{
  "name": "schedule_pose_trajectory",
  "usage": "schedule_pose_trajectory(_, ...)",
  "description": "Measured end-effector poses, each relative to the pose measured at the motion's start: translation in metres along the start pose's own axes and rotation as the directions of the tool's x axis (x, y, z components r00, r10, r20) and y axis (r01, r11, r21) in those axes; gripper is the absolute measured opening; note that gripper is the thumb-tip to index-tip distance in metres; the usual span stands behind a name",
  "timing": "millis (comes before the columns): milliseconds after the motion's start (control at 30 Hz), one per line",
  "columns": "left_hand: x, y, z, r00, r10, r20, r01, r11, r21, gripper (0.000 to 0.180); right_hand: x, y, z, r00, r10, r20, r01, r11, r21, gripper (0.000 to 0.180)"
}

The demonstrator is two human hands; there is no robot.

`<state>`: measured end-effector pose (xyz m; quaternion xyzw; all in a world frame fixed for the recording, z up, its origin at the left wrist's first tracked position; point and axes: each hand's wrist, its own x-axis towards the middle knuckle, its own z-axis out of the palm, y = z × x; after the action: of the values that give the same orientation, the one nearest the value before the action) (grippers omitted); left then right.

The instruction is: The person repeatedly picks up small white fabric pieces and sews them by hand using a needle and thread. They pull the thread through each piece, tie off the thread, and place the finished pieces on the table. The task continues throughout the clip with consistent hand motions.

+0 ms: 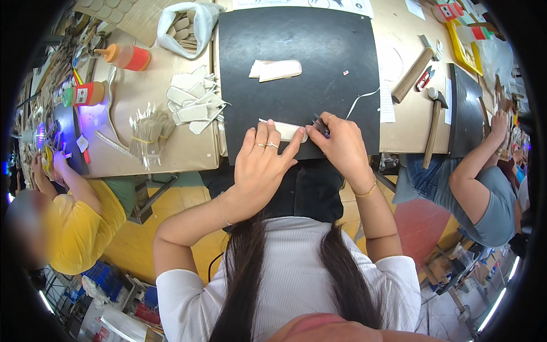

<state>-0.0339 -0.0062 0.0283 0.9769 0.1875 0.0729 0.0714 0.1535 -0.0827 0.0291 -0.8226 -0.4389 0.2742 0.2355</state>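
A narrow cream strip-shaped piece (289, 131) with a rounded end lies near the front edge of the black mat (319, 51). My left hand (262, 157) rests on it, fingers stretched and spread, fingertips on its left part and its right end. Close by the piece's right end, my right hand (345, 142) pinches a small dark pointed tool (321, 125); the fingers hide most of it, so its exact kind does not show. Farther up the mat lie two overlapping cream pieces (279, 69), untouched.
Left of the mat sit a pile of cream pieces (196, 100), a banded bundle (151, 131), a plastic bag (185, 25) and glue bottles (131, 57). A white cord (363, 98) crosses the mat's right edge. Hammers (435, 122) lie rightward. People work on both sides.
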Motion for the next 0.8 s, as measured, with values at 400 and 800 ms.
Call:
schedule_pose_trajectory(400, 0.013, 0.005, 0.003, 0.999, -0.016, 0.052, 0.021, 0.995, -0.094, 0.057, -0.034, 0.021, 0.000, 0.920, -0.351, -0.171, 0.336, 0.935, -0.115, 0.036)
schedule_pose_trajectory(800, 0.015, 0.003, 0.003, 0.999, 0.029, 0.026, -0.025, 0.992, -0.124, 0.056, -0.042, 0.023, 0.011, 0.864, -0.471, -0.180, 0.410, 0.864, -0.292, 0.042)
